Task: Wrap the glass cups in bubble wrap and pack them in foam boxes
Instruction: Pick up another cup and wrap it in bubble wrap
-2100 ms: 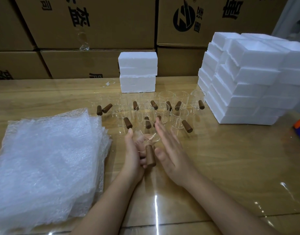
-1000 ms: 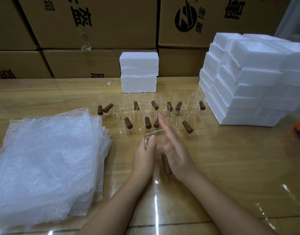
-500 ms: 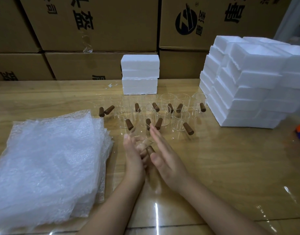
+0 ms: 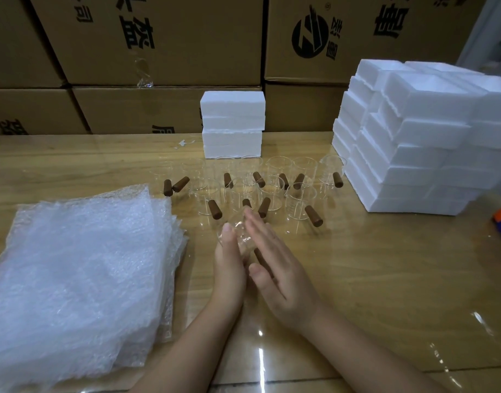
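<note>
Straight-fingered, the left hand (image 4: pixel 229 268) and right hand (image 4: pixel 280 270) sandwich a clear brown-handled glass cup (image 4: pixel 241 236), apparently rolled slightly just now; wrapping not begun.

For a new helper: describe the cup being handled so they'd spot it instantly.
On the wooden table, look right of the bubble wrap pile. Nearer than the standing cups, one glass cup is pressed between the left hand and right hand. Only it is touched.

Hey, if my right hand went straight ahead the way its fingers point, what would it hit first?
Most likely the brown handle of the middle front-row glass cup, just beyond the right hand's fingers. Depth is hard to judge from this one view.
</note>
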Action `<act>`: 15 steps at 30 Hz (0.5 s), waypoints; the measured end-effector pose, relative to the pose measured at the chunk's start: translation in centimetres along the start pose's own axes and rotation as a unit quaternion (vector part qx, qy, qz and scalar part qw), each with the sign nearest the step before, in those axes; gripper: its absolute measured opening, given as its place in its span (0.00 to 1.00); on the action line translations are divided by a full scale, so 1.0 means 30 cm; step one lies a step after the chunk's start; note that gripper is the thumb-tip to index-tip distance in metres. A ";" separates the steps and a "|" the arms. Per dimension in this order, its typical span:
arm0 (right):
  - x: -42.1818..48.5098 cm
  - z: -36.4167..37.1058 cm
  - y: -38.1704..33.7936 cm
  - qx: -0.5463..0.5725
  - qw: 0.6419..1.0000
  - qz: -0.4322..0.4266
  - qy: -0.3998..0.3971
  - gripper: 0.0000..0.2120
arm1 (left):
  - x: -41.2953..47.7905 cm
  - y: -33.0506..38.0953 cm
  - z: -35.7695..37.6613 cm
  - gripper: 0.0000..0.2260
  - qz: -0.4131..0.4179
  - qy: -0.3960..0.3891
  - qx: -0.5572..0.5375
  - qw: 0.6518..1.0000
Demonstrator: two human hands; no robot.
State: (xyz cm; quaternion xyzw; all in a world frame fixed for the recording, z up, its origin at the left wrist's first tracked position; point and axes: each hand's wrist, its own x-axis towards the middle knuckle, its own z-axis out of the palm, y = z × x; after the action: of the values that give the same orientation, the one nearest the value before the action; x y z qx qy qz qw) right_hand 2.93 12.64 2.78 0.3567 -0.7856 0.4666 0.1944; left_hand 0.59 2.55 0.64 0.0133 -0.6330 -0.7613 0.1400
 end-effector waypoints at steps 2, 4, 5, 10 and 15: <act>0.003 -0.003 0.004 0.016 1.000 0.021 0.013 0.24 | 0.002 -0.001 0.007 0.26 0.012 0.012 0.041 0.999; 0.007 -0.003 0.009 0.033 0.999 0.037 0.020 0.24 | 0.003 0.001 0.010 0.24 0.000 0.013 0.066 0.998; 0.008 -0.004 0.013 0.044 0.998 0.046 0.023 0.24 | 0.001 0.001 0.010 0.27 -0.008 0.008 0.071 0.997; 0.024 -0.016 0.040 0.093 0.986 0.134 0.038 0.24 | -0.008 -0.014 -0.002 0.30 0.007 -0.022 0.112 0.993; 0.017 -0.034 0.077 -0.006 0.985 0.171 0.010 0.25 | -0.012 -0.013 -0.001 0.23 -0.026 -0.045 0.120 0.991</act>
State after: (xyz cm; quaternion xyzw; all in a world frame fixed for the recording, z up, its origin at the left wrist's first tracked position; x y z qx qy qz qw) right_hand 0.83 14.07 2.24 0.2111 -0.8358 0.4920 0.1216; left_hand 0.86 2.66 0.20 0.0126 -0.7251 -0.6828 0.0891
